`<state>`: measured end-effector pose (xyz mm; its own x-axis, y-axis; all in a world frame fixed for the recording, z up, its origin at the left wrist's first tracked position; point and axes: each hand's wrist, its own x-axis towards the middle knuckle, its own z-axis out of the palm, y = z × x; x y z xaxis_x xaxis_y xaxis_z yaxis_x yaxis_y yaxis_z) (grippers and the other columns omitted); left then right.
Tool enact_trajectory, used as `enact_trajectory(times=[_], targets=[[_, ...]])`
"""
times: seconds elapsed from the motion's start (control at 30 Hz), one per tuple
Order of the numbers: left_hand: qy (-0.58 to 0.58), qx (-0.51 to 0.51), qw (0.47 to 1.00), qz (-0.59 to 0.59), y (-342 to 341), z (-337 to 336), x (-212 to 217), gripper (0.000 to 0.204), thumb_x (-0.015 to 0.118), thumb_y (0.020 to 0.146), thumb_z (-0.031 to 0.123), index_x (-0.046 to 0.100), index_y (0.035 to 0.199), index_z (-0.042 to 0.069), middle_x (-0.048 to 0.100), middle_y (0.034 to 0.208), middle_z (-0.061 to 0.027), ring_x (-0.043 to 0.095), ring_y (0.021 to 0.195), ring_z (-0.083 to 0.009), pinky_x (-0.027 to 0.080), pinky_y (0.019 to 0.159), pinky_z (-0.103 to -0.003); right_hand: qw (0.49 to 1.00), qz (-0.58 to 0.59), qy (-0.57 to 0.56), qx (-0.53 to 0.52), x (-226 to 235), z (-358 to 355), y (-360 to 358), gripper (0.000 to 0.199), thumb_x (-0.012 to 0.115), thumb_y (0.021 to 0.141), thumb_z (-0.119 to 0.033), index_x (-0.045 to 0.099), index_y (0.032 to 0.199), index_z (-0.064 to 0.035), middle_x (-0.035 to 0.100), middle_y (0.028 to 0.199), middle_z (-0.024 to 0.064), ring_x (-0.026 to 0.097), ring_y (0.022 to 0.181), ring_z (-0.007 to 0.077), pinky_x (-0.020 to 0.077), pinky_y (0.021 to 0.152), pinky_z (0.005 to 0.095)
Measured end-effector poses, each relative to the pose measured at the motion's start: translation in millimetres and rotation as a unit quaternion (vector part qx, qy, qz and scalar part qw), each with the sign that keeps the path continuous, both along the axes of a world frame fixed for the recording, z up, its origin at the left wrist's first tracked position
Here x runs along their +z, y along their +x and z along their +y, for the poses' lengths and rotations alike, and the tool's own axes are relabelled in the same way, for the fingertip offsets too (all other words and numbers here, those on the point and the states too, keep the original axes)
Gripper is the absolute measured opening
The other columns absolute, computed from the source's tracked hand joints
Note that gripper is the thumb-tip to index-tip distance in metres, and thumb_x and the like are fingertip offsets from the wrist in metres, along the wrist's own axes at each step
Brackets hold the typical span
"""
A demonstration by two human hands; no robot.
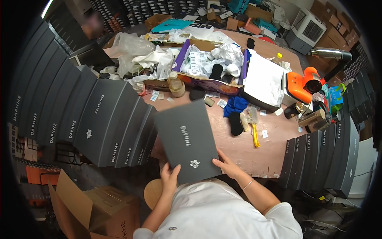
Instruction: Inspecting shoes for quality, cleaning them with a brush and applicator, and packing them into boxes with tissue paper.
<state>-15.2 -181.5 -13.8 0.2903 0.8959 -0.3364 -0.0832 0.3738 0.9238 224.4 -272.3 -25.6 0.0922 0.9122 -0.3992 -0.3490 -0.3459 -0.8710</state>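
Between my two hands I hold a dark grey shoe box (184, 137), its lid side up and tilted over the near edge of the table. My left hand (170, 178) grips its near left corner, thumb on top. At the near right edge my right hand (229, 163) clasps it, thumb on the lid as well. The fingers under the box are hidden. Just beyond the box lie a yellow-handled brush (254, 129), a black insole-shaped pad (235, 124) and a crumpled blue cloth (236, 106).
Rows of grey shoe boxes (101, 119) stand at the left, and more boxes (318, 155) at the right. Farther back are a purple carton (211, 81) of crumpled paper, a liquid bottle (176, 84), an open white-lined box (264, 81) and an orange device (299, 87). A cardboard carton (77, 199) stands lower left.
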Motion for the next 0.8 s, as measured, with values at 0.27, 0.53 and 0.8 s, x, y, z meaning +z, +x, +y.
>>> enact_trajectory(times=[0.27,0.53,0.8], targets=[[-0.364,-0.082,0.922,-0.098,49,58,-46,0.065,0.070,0.085,0.030,0.041,0.134,-0.001,0.045,0.134,-0.0150,0.043,0.125,-0.0262,0.036,0.105,-0.040,0.976,0.037,-0.189,-0.101,-50,-10,52,0.037,0.072,0.084,-0.036,0.056,0.090,-0.0030,0.060,0.081,0.0049,0.058,0.068,0.0121,0.0479,0.055,0.0246],[0.097,-0.163,0.978,0.088,12,133,33,0.078,0.070,0.085,0.032,0.030,0.144,0.001,0.032,0.147,-0.0213,0.030,0.137,-0.0342,0.027,0.111,-0.042,0.978,-0.135,0.103,0.122,13,57,-75,0.054,0.072,0.084,-0.023,0.046,0.126,0.0000,0.055,0.112,0.0119,0.060,0.090,0.0164,0.0498,0.078,0.0290],[0.416,-0.223,0.827,0.305,47,113,1,0.048,0.069,0.081,0.016,0.055,0.124,0.000,0.050,0.132,-0.0214,0.042,0.128,-0.0371,0.035,0.106,-0.043,0.845,-0.512,-0.018,0.151,-59,39,-17,0.050,0.068,0.081,-0.025,0.052,0.117,0.0056,0.062,0.105,0.0262,0.062,0.095,0.0390,0.0504,0.082,0.0436]])
